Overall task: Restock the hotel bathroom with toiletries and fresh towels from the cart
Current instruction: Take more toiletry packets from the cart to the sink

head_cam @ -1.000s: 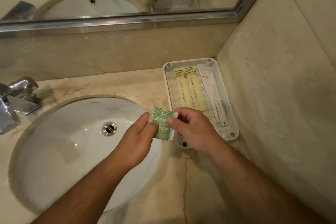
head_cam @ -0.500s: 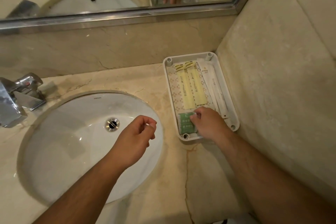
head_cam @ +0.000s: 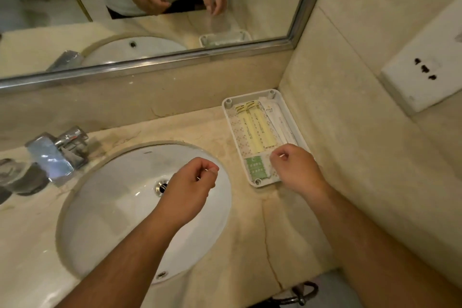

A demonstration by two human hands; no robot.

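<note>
Green sachet (head_cam: 255, 167) flat in the near-left corner of the white tray (head_cam: 228, 130), print side up, touching no hand. Beyond it, in the same tray: two long yellow sachets (head_cam: 256, 130) side by side, lengthwise; to their right, white wrapped items (head_cam: 278, 120) along the right wall, contents unreadable. Tray on the marble counter (head_cam: 250, 245), tucked into the corner against the right-hand wall, just beside the basin's rim.

Right hand (head_cam: 296, 170) above the tray's near-right end, just right of the green sachet and apart from it. Fingers curled inward, thumb tip against the forefinger; nothing seen in the grip. Near-right corner of the tray hidden under it.

Left hand (head_cam: 191, 182) over the white sink (head_cam: 112, 220), near the chrome drain (head_cam: 161, 186), well apart from the tray. Fingers curled likewise, thumb meeting forefinger, nothing visible between them.

Chrome faucet (head_cam: 56, 155) at far left, blurred. Mirror (head_cam: 37, 32) with metal frame along the back wall, both hands and the tray's far end reflected. White socket plate (head_cam: 425, 70) on the right wall. Dark metal fitting (head_cam: 303, 292) below the counter's front edge.
</note>
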